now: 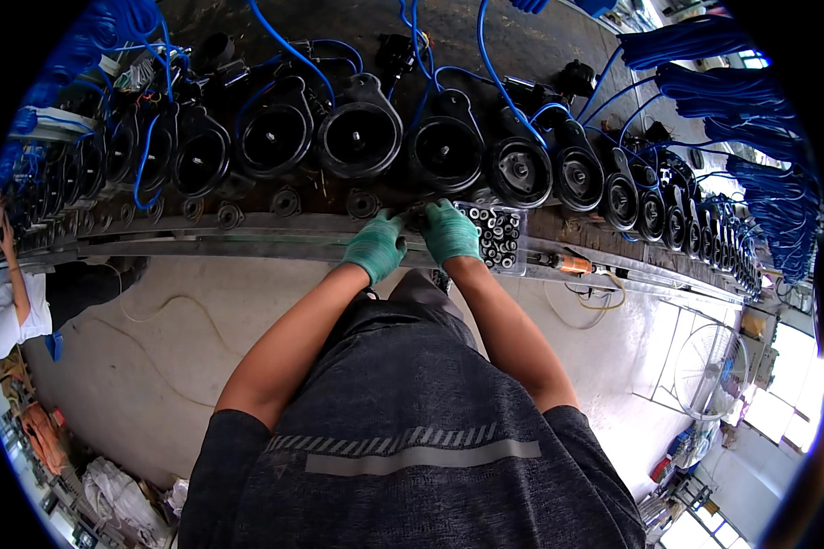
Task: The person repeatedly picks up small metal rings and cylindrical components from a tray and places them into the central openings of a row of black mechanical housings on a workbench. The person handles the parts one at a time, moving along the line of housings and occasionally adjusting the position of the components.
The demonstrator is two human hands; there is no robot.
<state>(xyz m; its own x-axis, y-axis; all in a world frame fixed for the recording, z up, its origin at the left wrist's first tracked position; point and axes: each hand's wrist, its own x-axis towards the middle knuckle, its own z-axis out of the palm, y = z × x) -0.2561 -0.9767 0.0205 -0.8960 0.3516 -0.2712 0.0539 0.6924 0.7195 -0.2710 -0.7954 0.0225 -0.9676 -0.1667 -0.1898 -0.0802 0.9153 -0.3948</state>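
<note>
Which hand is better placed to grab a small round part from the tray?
Probably the right hand: it is right beside the tray of small round parts, while the left hand is farther off, beyond the right.

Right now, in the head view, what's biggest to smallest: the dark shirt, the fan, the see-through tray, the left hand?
1. Dark shirt
2. Fan
3. See-through tray and left hand: they look about alike, so I can't rank them.
</note>
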